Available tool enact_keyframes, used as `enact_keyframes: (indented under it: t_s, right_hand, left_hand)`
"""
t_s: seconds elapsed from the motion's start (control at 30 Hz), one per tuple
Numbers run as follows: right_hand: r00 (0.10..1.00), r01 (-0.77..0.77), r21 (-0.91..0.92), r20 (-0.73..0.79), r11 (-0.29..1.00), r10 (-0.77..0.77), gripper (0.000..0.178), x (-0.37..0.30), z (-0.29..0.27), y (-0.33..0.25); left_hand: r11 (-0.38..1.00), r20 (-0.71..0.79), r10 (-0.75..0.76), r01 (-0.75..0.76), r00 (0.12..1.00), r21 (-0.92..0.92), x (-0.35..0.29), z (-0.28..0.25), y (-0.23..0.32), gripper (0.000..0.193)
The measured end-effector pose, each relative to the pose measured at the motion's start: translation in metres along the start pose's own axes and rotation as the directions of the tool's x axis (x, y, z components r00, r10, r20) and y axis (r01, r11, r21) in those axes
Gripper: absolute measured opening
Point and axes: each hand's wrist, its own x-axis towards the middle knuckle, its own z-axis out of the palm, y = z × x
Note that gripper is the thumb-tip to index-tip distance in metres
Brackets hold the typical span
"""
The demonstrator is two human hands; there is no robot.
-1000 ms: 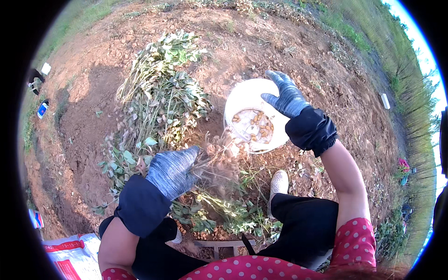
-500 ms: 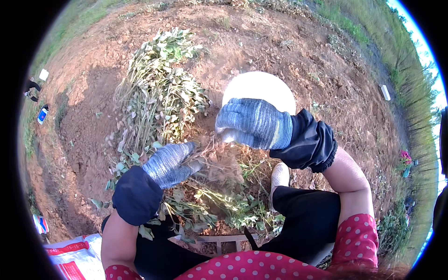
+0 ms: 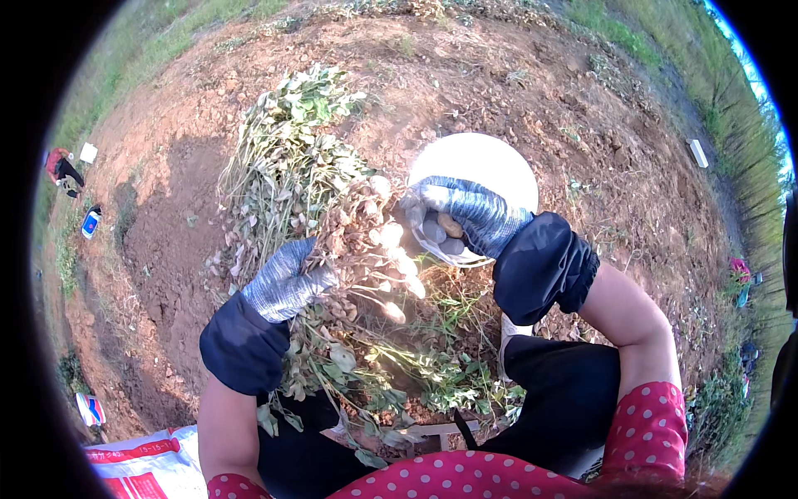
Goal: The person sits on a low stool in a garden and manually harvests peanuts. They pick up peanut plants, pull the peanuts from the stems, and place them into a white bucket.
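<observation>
Apparently mid-picking: left hand closed round a peanut bunch just left of the white bucket, right hand half-curled over the bucket, can't tell if holding anything; next move calls for firm left grip, right plucking pods.

Right hand masks left part of white bucket; whether it grips anything, cannot tell. Left hand: fingertips hidden by plant bunch. Sack: cut off by lower picture edge. Person near soil's left edge: too small to tell activity.
</observation>
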Motion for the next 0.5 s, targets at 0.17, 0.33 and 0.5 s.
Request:
enact_keyframes:
  t_s: [0.17, 0.33, 0.5]
  right_hand:
    - [0.976, -0.014, -0.811, 0.117, 0.585, 0.185, 0.042, -0.010, 0.054, -0.030]
    - [0.997, 0.068, -0.997, 0.070, 0.047, 0.034, 0.035, -0.006, 0.039, -0.030]
    - [0.967, -0.194, -0.981, -0.187, -0.029, -0.174, 0.030, -0.009, -0.069, -0.021]
  left_hand:
    - [0.998, -0.040, 0.006, -0.003, 0.999, 0.070, 0.001, -0.001, -0.007, 0.041]
    - [0.936, 0.001, -0.039, 0.036, 0.999, 0.349, 0.008, 0.010, 0.007, 0.032]
    - [0.989, -0.075, -0.047, 0.057, 0.996, 0.139, -0.009, 0.002, 0.003, 0.031]
